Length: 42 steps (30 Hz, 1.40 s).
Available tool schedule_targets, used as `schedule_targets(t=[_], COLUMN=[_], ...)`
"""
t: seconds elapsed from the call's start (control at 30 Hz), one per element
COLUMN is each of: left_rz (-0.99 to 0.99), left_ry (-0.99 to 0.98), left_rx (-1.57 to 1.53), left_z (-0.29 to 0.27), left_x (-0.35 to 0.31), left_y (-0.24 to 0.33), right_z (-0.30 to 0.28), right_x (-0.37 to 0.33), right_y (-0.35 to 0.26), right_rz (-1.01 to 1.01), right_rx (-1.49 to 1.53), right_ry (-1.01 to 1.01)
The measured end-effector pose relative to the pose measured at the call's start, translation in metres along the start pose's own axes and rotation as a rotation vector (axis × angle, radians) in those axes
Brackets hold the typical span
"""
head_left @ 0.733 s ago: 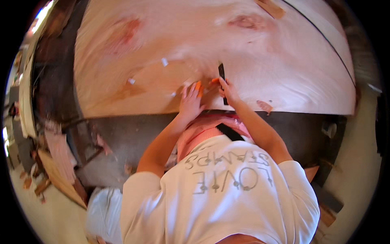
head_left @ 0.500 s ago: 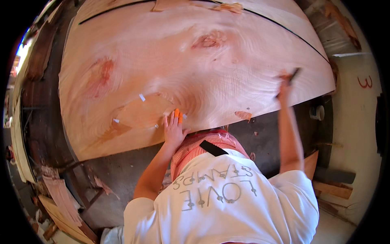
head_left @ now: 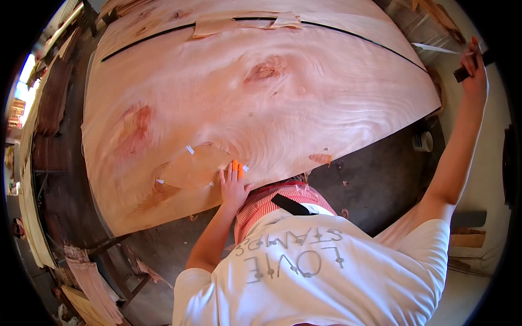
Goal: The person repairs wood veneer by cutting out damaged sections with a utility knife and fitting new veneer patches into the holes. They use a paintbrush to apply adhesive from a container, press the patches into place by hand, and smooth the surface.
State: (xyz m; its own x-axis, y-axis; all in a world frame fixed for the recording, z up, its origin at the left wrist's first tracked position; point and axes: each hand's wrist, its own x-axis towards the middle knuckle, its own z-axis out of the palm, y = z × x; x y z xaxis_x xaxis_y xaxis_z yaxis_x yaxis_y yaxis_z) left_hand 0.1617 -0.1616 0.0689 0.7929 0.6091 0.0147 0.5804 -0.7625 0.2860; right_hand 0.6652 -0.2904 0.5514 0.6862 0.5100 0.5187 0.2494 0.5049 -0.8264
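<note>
My left hand [head_left: 234, 187] rests on the near edge of a large pale wood veneer sheet [head_left: 196, 92], fingers stretched out, with orange covers on two fingertips. It lies beside an oval veneer patch [head_left: 191, 167] marked by small white tape pieces [head_left: 190, 149]. Raised at the far right, past the sheet's edge, my right hand [head_left: 474, 73] is closed around a dark, flat, bar-like tool [head_left: 464, 73]; its exact kind is not clear. Reddish knots [head_left: 266, 69] show in the sheet's swirling grain.
A long thin black strip [head_left: 348, 31] arcs across the far part of the sheet, with loose veneer pieces [head_left: 215, 24] on it. A small reddish scrap [head_left: 321, 158] lies near the front edge. A white roll-like object [head_left: 422, 142] is at the right, and dark veneer stacks [head_left: 53, 103] stand left.
My right hand has swung from above the sheet's right part out to the far right, carrying the dark tool. The left hand stays by the patch. The view has shifted slightly.
</note>
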Motion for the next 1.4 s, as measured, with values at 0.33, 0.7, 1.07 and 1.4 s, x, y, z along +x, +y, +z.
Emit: schedule_targets(t=[0.33,0.7,1.07,1.4], left_rz=[-0.021,-0.054,-0.068,-0.063], left_ry=[-0.009,-0.011,-0.015,0.121], left_rx=[-0.029,-0.045,-0.058,-0.124], left_z=[-0.002,0.009,0.008,0.014], left_x=[0.001,-0.006,-0.003,0.001], left_y=[0.001,-0.007,-0.007,-0.008], right_z=[-0.067,-0.020,0.147,0.190], right_x=[0.070,-0.127,-0.382,-0.447], right_y=[0.071,0.187,0.326,0.407], right_rz=[0.009,0.602,1.161,0.963], right_rx=[-0.373,-0.582,-0.300,-0.530], right_ry=[0.519,-0.370,-0.943,-0.591])
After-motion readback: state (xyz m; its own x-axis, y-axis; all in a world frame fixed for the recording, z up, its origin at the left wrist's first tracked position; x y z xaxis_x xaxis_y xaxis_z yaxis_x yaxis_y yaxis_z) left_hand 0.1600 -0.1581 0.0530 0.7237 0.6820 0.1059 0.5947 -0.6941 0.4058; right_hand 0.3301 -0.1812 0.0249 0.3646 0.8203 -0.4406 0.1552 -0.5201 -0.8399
